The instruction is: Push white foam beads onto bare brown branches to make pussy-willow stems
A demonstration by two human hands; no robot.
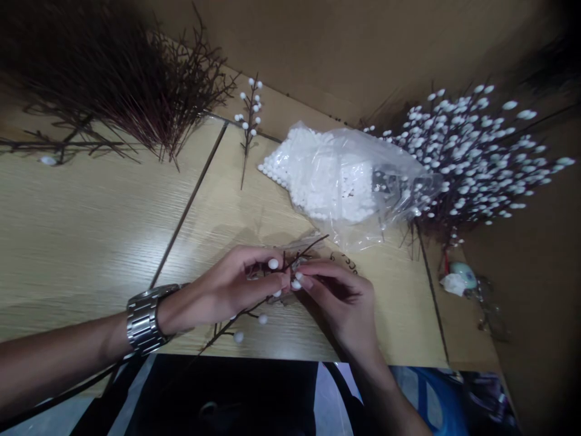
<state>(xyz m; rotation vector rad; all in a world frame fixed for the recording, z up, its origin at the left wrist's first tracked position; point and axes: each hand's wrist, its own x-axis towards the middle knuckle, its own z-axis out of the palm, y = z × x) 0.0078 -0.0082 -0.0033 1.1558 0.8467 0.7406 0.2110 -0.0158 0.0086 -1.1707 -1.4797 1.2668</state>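
We could lose the white berry (296,284) from our right hand (347,303): it looks small and smooth, and only thumb and fingertip close on it. Our left hand (222,290) pinches the thin twig (221,332) between thumb and curled fingers; too hard a squeeze or twist might snap it — or knock loose the berries crowding our thumb. The twig slants through our left grip, its bare tip angling out above our right fingertips, its lower stem emerging below our left hand, over the table (91,230), nearer our body.
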